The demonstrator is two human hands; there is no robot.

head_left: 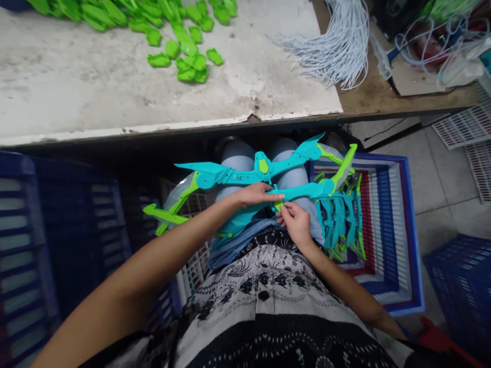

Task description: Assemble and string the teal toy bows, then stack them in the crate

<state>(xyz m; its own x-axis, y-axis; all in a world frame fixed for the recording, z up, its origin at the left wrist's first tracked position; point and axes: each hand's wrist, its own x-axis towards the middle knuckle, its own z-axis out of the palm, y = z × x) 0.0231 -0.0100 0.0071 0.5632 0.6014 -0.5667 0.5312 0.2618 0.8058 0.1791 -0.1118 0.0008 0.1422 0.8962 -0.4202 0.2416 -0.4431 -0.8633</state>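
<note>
Two teal toy bows with lime-green limb ends lie across my lap. The far toy bow [238, 176] rests over my knees and has a green piece [263, 165] set in its middle. My left hand [256, 195] grips the near toy bow [303, 192] around its middle, fingers stretched along it and the thumb side hidden in part. At that bow's middle, my right hand [296, 222] pinches a small green plastic piece [279, 204] against the teal body. My left forearm covers part of the near bow's left half.
On the worktable [95, 102] ahead lie a heap of loose green parts [192, 66] and a bundle of white cords [345, 46]. To my right, a crate [412, 245] holds several toy bows [339, 220]. Blue crates [76, 220] stand at my left, another blue crate [460, 276] far right.
</note>
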